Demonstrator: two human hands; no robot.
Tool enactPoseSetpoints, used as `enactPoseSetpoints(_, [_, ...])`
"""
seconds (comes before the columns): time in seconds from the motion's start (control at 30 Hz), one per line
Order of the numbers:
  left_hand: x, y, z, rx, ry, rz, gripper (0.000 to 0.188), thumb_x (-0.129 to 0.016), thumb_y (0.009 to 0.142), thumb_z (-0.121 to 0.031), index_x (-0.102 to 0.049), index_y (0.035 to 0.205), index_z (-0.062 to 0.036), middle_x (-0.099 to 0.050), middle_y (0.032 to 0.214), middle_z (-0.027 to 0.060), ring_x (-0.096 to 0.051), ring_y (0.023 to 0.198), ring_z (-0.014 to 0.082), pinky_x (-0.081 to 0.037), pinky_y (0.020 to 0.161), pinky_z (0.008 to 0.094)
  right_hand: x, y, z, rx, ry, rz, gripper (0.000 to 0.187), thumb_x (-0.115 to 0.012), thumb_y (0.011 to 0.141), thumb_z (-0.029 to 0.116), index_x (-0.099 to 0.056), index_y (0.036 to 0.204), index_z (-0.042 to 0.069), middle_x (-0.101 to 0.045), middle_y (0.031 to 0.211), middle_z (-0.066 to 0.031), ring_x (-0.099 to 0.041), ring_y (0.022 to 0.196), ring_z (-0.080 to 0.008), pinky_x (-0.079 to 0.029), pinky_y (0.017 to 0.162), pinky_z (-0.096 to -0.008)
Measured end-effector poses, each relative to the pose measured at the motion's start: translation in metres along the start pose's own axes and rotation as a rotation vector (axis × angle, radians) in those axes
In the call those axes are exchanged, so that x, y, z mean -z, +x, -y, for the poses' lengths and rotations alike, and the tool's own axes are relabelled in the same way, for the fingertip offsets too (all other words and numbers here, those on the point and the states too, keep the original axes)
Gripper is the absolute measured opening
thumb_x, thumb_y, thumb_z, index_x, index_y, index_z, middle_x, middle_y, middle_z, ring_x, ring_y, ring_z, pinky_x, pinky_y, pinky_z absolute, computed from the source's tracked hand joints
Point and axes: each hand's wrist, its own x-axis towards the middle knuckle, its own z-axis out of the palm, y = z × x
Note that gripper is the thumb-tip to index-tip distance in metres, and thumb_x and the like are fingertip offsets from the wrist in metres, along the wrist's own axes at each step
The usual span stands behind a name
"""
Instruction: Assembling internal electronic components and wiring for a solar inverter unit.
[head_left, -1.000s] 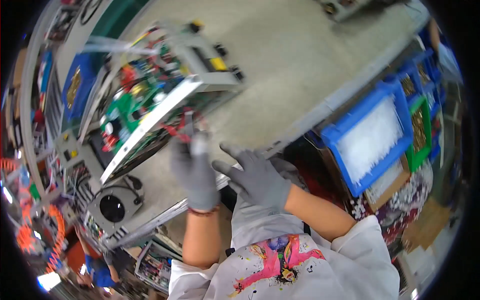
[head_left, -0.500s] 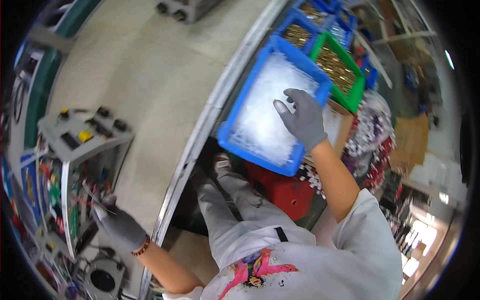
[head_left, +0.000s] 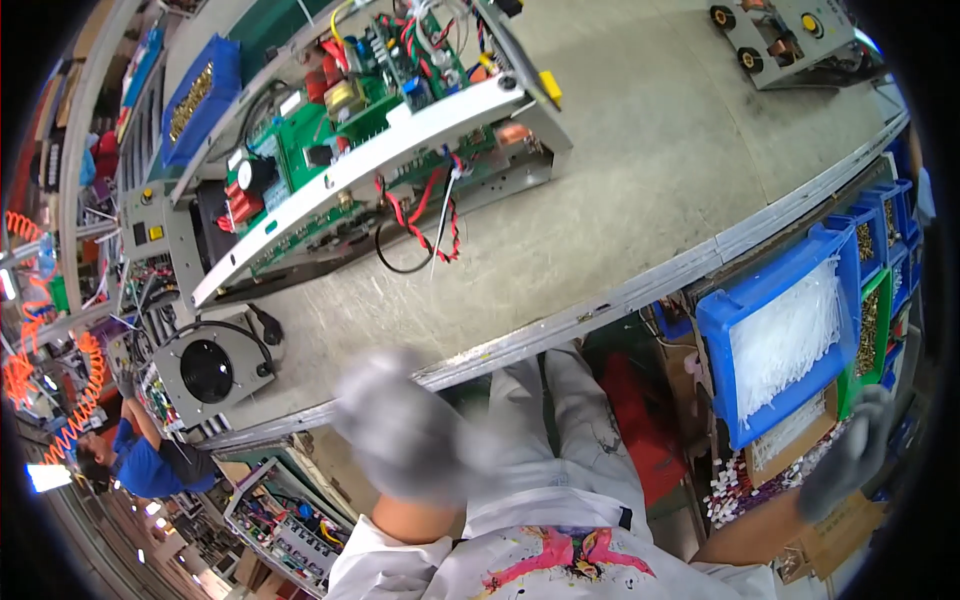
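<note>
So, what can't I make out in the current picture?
Head view, left hand: motion blur hides its grip and anything it might hold.
Head view, right hand: dim, near the dark rim; its grip is unclear.
Head view, upper-right machine: cut off by the upper edge.
Head view, metal pieces at far right: too small to tell their exact shape.

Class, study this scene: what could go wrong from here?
Red wires stick out from the frame's side and might snag if something brushes past. The right hand is near the blue bin, full of white strips; a knock could spill some.
</note>
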Motion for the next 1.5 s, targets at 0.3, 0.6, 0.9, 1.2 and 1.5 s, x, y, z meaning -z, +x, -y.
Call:
enactPoseSetpoints(0.3, [-0.005, -0.052, -0.038, 0.196, -0.688, 0.698, 0.025, -0.059, 0.090, -0.015, -0.061, 0.113, -0.0031, -0.063, 0.098, 0.0105, -0.062, 0.079, 0.0232, -0.048, 0.069, 0.0338, -0.110, -0.050, 0.125, 0.217, 1.004, 0.692, 0.024, -0.064, 0.067, 0.008, -0.059, 0.089, 0.001, -0.057, 0.099, -0.0171, -0.057, 0.077, -0.0260, -0.049, 0.066, -0.0360])
enactPoseSetpoints(0.6, [-0.011, -0.084, -0.041, 1.297, -1.483, 0.418, 0.026, -0.049, 0.101, -0.021, -0.056, 0.113, 0.0003, -0.052, 0.078, 0.0009, -0.047, 0.060, 0.0071, -0.037, 0.053, 0.0223, -0.144, -0.090, 0.130, -0.298, 1.265, 0.996, 0.020, -0.058, 0.088, 0.011, -0.063, 0.098, -0.005, -0.063, 0.113, -0.0223, -0.060, 0.094, -0.0254, -0.049, 0.081, -0.0366])
enactPoseSetpoints(0.9, [0.003, -0.019, 0.012, 0.421, -0.284, -0.053, 0.055, -0.078, 0.069, -0.013, -0.053, 0.116, 0.0018, -0.054, 0.099, 0.0096, -0.053, 0.085, 0.0202, -0.044, 0.073, 0.0309, -0.160, -0.026, 0.131, -0.328, 1.892, 0.701, 0.030, -0.045, 0.099, 0.023, -0.060, 0.117, 0.004, -0.064, 0.096, -0.0177, -0.057, 0.065, -0.0208, -0.053, 0.072, -0.0416])
enactPoseSetpoints(1.2, [-0.041, 0.019, 0.068, 0.516, -0.477, -0.219, 0.031, -0.071, 0.085, -0.015, -0.061, 0.108, 0.0038, -0.066, 0.084, 0.0081, -0.062, 0.075, 0.0147, -0.050, 0.074, 0.0269, -0.192, -0.013, 0.174, 0.315, 0.480, 0.571, 0.009, -0.052, 0.092, 0.010, -0.056, 0.098, 0.004, -0.055, 0.071, -0.0158, -0.057, 0.058, -0.0350, -0.045, 0.054, -0.0379])
enactPoseSetpoints(1.5, [-0.026, 0.014, 0.065, 0.638, -0.806, -0.223, 0.026, -0.059, 0.090, -0.002, -0.057, 0.114, 0.0075, -0.066, 0.092, 0.0127, -0.063, 0.079, 0.0139, -0.052, 0.075, 0.0258, -0.230, -0.017, 0.203, 0.435, 0.382, 0.562, 0.005, -0.059, 0.087, 0.004, -0.062, 0.092, 0.004, -0.061, 0.071, -0.0140, -0.060, 0.056, -0.0255, -0.045, 0.053, -0.0307])
